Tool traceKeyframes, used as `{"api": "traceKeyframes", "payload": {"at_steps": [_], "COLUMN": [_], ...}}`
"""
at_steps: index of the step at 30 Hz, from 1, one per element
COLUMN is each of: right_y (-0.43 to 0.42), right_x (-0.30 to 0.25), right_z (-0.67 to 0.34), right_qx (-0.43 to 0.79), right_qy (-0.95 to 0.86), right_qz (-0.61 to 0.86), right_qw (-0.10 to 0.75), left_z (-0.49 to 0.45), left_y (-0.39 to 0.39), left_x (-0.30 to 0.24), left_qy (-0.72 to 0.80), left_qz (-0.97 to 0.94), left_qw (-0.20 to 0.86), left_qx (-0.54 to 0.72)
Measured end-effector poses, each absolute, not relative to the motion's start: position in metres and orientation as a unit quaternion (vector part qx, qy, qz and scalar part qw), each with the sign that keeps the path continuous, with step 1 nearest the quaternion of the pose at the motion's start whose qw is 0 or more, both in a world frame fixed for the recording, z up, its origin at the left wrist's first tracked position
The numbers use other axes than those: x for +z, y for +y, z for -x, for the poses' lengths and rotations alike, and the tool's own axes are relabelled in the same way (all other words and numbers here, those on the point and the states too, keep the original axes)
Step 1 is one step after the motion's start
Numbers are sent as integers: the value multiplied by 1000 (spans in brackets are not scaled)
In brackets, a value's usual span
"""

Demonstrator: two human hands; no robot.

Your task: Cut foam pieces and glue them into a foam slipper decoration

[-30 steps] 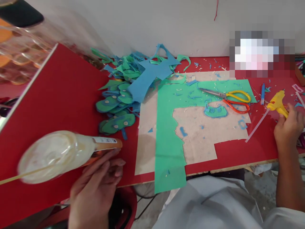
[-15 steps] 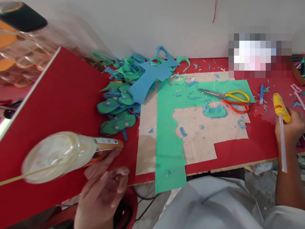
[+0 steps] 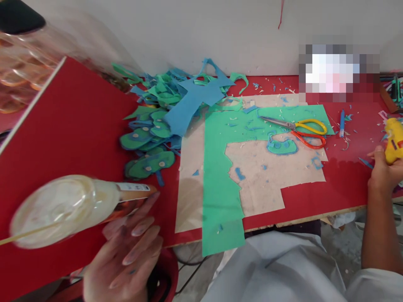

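Observation:
Near the lower left, my left hand (image 3: 126, 247) has its fingers stretched out beside a lidded plastic drink cup (image 3: 103, 201) with a straw. The forefinger lies along the cup's lower end; whether it presses on it I cannot tell. At the right edge, my right hand (image 3: 384, 172) is closed round a yellow glue gun (image 3: 394, 138), partly out of view. Between the hands lies a green sheet (image 3: 220, 176) with a cut-out edge. A small green-and-blue mask-shaped piece (image 3: 282, 147) rests below scissors (image 3: 292, 126) with one yellow and one red handle.
Several green-and-blue cut pieces (image 3: 147, 165) are stacked at centre left, below a heap of scraps (image 3: 170, 94). A blue pen-like stick (image 3: 342, 123) lies right of the scissors. Beige paper (image 3: 264, 188) covers part of the red table (image 3: 302, 197). A red board (image 3: 63, 126) stands at left.
My right hand has moved right, turning the glue gun so its glue stick no longer shows. My left hand has shifted left and closer against the cup. The view has shifted slightly.

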State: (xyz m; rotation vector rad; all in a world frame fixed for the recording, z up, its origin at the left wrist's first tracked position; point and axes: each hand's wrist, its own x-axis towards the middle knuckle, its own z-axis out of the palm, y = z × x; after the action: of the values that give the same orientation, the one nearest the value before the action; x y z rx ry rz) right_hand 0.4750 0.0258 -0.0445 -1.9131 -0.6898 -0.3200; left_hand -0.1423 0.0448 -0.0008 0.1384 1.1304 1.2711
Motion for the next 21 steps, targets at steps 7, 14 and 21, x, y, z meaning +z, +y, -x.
{"api": "traceKeyframes", "payload": {"at_steps": [7,14,21], "right_y": [31,22,30], "right_x": [-37,-37,-22], "right_z": [-461,-459,-446], "right_qx": [-84,-37,56], "right_qy": [-270,-360,-323], "right_qz": [749,766,732], "right_qw": [599,532,598], "left_z": [132,136,87], "left_y": [42,36,54], "left_x": [7,4,0], "left_qy": [523,581,446], "left_qz": [-103,-224,-634], "left_qw": [648,590,527], "left_qx": [543,514,349]}}
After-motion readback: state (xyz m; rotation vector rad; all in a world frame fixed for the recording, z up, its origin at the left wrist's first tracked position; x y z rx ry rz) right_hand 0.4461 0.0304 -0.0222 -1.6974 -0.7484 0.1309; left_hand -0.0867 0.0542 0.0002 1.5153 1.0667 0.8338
